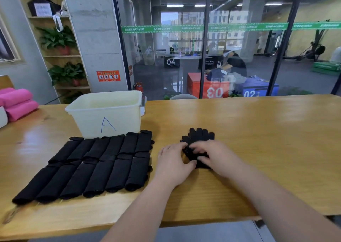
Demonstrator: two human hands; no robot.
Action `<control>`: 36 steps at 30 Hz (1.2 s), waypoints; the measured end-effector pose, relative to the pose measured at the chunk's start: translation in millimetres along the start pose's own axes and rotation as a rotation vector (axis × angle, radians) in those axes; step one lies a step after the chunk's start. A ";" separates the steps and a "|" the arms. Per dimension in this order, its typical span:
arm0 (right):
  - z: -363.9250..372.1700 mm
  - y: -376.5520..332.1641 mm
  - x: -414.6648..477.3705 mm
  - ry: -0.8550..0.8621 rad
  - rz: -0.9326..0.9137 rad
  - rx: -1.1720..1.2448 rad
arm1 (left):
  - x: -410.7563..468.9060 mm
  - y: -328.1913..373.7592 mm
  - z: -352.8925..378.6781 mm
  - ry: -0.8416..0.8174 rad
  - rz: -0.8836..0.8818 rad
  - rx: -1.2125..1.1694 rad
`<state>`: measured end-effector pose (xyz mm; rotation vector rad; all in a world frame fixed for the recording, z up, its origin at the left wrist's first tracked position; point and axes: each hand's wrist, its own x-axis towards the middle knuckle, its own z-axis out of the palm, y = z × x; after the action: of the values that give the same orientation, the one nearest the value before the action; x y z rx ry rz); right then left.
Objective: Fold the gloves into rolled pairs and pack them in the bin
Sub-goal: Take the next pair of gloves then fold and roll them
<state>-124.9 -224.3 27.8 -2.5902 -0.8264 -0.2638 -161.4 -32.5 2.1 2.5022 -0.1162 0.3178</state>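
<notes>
Wooden table (258, 131), left hand (174, 160) and right hand (212, 155) pinching black gloves (200, 135), cuffs hidden under both grips

The head-worn camera sits close over the yellow wooden table (258, 131), looking forward and down toward the far glass wall (166, 57).

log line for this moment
step: rolling | left hand, right hand: grip black knitted glove pair | black rolled pairs: on wooden table
</notes>
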 end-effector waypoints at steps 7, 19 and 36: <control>23.1 15.6 -9.1 0.296 0.077 -0.091 | -1.0 1.6 -1.2 0.013 -0.025 -0.042; 32.6 11.7 -32.7 0.340 0.022 -0.118 | -6.6 7.4 -6.1 0.052 -0.029 -0.048; 35.1 4.2 -30.5 0.375 -0.078 -0.298 | -1.8 -1.1 0.1 -0.025 -0.024 -0.010</control>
<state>-145.0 -227.8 -14.1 -2.6483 -0.7977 -0.9274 -162.9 -31.7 1.0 2.4958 -0.0977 0.2756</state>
